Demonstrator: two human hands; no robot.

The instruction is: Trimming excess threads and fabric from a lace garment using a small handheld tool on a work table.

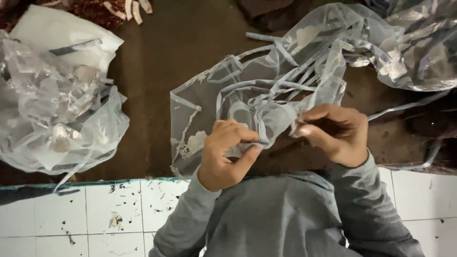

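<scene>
A sheer grey net fabric with pale embroidered patches and cut strips lies spread over a dark brown mat. My left hand pinches a fold of this fabric between thumb and fingers near its lower edge. My right hand grips the same fabric a little to the right, fingers curled tight on it. The stretch of cloth between both hands is pulled taut. Grey sleeves cover both my arms.
A crumpled heap of similar sheer fabric lies at the left over a white piece. More net cloth trails to the top right. White floor tiles with dark specks run along the near edge.
</scene>
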